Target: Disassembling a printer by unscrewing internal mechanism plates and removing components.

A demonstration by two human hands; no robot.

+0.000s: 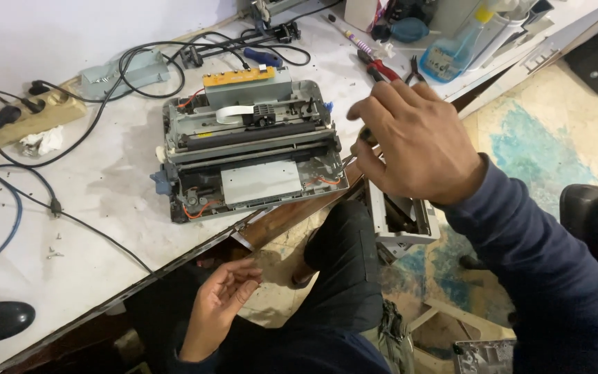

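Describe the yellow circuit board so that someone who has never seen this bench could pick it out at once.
Start at the opened grey printer chassis in the middle of the white workbench. Along its far edge, above the white ribbon cable, lies a narrow yellow circuit board. It is the only bright yellow strip on the printer, with black cables looping behind it.

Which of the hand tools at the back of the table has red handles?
The pliers just beyond the right hand. The screwdriver behind the opened printer has a blue handle, and the smaller pliers have dark ones.
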